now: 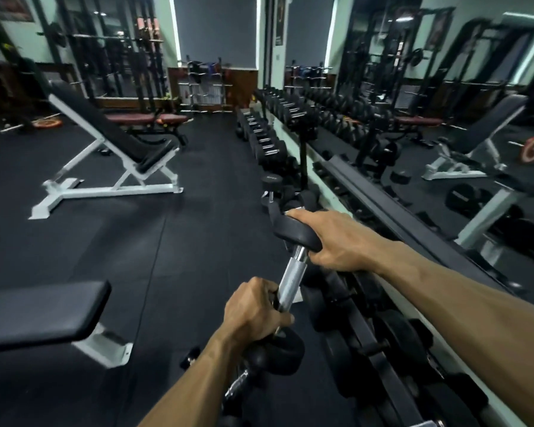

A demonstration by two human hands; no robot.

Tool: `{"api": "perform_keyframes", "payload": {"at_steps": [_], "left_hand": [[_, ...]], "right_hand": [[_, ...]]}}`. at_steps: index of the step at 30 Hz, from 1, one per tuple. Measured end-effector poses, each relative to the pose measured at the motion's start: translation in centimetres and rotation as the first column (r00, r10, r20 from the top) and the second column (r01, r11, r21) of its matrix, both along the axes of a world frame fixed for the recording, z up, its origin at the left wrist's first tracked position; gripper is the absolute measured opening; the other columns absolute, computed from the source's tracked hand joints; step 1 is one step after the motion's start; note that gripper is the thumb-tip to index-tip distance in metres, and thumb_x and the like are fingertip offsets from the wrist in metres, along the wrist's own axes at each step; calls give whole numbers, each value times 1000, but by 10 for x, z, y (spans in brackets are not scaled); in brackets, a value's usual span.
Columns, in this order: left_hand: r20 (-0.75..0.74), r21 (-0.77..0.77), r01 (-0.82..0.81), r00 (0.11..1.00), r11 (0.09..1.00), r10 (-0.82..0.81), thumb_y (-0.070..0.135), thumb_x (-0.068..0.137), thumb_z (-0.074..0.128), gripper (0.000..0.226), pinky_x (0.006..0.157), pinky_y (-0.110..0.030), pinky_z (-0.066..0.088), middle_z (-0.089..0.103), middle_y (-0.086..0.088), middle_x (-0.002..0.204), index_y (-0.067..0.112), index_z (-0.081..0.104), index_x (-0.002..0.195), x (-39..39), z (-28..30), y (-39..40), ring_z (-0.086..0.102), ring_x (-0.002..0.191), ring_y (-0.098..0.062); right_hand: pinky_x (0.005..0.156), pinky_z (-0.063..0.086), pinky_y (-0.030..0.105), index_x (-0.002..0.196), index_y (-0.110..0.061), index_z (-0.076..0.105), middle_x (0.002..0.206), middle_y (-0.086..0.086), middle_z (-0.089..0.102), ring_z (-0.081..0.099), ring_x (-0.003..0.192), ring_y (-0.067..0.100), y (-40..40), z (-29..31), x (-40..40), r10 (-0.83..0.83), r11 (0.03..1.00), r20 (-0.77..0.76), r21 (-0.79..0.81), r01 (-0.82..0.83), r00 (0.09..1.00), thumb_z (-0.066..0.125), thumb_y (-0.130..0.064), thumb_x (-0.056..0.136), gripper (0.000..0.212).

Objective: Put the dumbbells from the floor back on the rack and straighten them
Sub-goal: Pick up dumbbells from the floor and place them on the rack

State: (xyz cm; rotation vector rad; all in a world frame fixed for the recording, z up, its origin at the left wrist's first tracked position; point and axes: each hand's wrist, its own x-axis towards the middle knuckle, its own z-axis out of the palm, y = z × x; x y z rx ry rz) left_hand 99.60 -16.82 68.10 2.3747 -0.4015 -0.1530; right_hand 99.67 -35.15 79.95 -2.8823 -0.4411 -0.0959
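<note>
A black dumbbell with a chrome handle (292,280) hangs in front of me, held in both hands above the rack's near end. My left hand (253,309) grips the lower part of the handle, just above the near head (285,349). My right hand (336,238) curls over the far head (293,231). The long dumbbell rack (367,334) runs along the mirrored wall on the right, with several black dumbbells on its tiers. Another dumbbell (238,385) lies low beneath my left forearm; whether it is on the floor or the rack is unclear.
A white-framed incline bench (111,155) stands on the black rubber floor to the left. The pad of a second bench (40,312) juts in at lower left. One dumbbell (272,186) stands on end beside the rack ahead. Mirrors line the right wall.
</note>
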Motion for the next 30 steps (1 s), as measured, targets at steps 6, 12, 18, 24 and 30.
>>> {"api": "perform_keyframes", "payload": {"at_steps": [6, 12, 18, 24, 30], "left_hand": [[-74, -19, 158, 985, 987, -159, 39, 49, 75, 22, 59, -32, 52, 64, 8, 56, 30, 59, 59, 50, 2, -62, 63, 57, -11], [-108, 68, 308, 948, 949, -300, 39, 57, 80, 27, 54, -27, 46, 64, 8, 59, 24, 57, 59, 74, -17, -172, 61, 58, -10], [-195, 158, 425, 899, 891, -393, 40, 57, 78, 34, 54, -28, 44, 59, 5, 60, 18, 52, 58, 80, -40, -298, 59, 63, -16], [-220, 250, 530, 846, 810, -486, 43, 60, 80, 39, 55, -30, 41, 55, 4, 62, 18, 50, 58, 90, -39, -417, 58, 67, -18], [-277, 264, 585, 807, 767, -521, 41, 61, 83, 41, 54, -29, 38, 53, 5, 58, 18, 50, 55, 109, -58, -506, 54, 63, -16]], "right_hand": [[83, 50, 37, 139, -35, 38, 103, -4, 66, 62, 94, 21, -65, -3, 29, -98, 995, 3, -6, 98, 995, 70, -26, 77, 71], [86, 50, 36, 141, -27, 43, 98, -10, 62, 63, 91, 18, -179, -34, 33, -218, 966, -93, 117, 228, 971, 73, -27, 82, 66], [77, 48, 33, 134, -31, 48, 94, -17, 62, 59, 70, -5, -309, -71, 28, -303, 914, -230, 205, 350, 925, 71, -25, 81, 58], [91, 51, 29, 134, -30, 51, 114, -7, 67, 64, 103, 13, -425, -83, 20, -397, 865, -241, 224, 449, 885, 74, -17, 78, 62], [87, 52, 32, 127, -36, 52, 105, -10, 67, 64, 96, 11, -512, -114, 27, -471, 803, -289, 250, 541, 833, 74, -15, 73, 62]]}}
